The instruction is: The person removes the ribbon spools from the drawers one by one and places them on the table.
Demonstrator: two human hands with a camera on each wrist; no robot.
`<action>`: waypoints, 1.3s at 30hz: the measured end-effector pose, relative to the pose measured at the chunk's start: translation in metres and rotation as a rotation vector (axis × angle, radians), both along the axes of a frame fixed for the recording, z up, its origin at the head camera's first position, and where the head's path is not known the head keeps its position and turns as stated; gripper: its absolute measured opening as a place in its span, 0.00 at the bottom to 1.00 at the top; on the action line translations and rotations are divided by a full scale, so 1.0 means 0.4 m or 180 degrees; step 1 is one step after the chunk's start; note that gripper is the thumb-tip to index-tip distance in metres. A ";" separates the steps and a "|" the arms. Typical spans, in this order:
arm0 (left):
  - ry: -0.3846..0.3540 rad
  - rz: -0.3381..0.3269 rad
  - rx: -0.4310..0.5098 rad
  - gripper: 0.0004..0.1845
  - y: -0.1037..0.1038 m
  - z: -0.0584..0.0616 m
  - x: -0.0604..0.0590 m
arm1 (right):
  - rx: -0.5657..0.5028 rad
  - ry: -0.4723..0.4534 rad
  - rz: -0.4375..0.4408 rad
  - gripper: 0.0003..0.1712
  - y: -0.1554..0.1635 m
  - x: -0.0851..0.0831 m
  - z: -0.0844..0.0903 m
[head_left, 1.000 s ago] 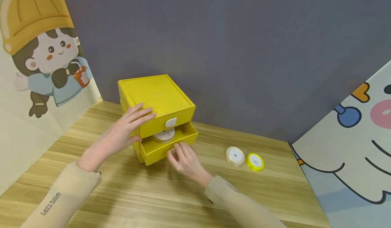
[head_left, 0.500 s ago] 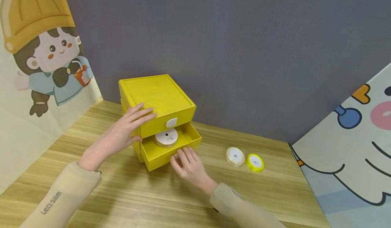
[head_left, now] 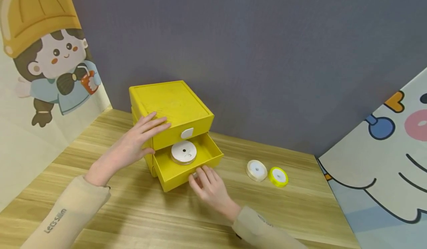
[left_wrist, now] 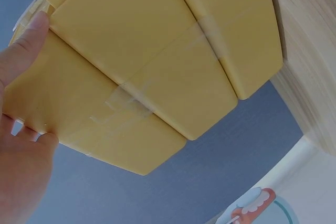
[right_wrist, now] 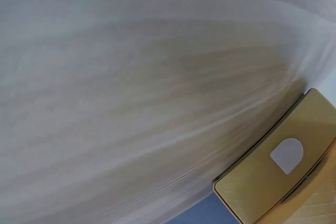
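Observation:
A yellow drawer cabinet [head_left: 171,100] stands against the dark wall. My left hand [head_left: 136,137] rests on its front left corner, fingers straight across the top and thumb lower down. The left wrist view shows that thumb [left_wrist: 29,43] at the cabinet's edge, beside its taped side panel. At the pulled-out drawer [head_left: 175,180], my right hand [head_left: 211,191] pinches the small handle, mostly hidden by the fingers. Inside lies a white ribbon spool [head_left: 184,152], flat. My right hand is out of sight in the right wrist view, where a drawer front [right_wrist: 262,174] with a white tab shows.
On the wooden table [head_left: 143,212], right of the cabinet, lie a cream ribbon spool [head_left: 256,170] and a yellow ribbon spool [head_left: 278,177]. A closed upper drawer with a white handle [head_left: 187,133] sits above the open one. Cartoon-printed panels flank the table.
The drawer has slid further out toward the front right with my right hand, uncovering more of the white spool. My left hand has stayed put on the cabinet.

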State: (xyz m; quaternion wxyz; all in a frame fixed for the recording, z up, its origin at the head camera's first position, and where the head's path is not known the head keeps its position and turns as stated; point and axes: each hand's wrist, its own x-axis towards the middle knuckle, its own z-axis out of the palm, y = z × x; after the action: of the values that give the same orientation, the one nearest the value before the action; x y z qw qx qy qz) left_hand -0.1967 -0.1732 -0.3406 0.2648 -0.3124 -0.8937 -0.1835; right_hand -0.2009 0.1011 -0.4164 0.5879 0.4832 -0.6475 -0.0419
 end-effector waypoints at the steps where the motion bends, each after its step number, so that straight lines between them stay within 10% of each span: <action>1: -0.0002 0.0004 -0.0010 0.52 0.000 0.001 0.000 | -0.0009 -0.0005 -0.0012 0.18 0.001 0.003 0.000; 39: 0.0358 0.0216 -0.0322 0.55 -0.004 0.011 0.003 | -0.0063 -0.0203 0.0107 0.18 0.064 0.097 -0.005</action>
State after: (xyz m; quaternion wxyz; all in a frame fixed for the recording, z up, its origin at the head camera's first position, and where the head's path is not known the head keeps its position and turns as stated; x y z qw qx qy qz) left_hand -0.1953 -0.1748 -0.3363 0.3046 -0.3047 -0.8956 -0.1112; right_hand -0.1620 0.1266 -0.4186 0.5722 0.4892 -0.6581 -0.0103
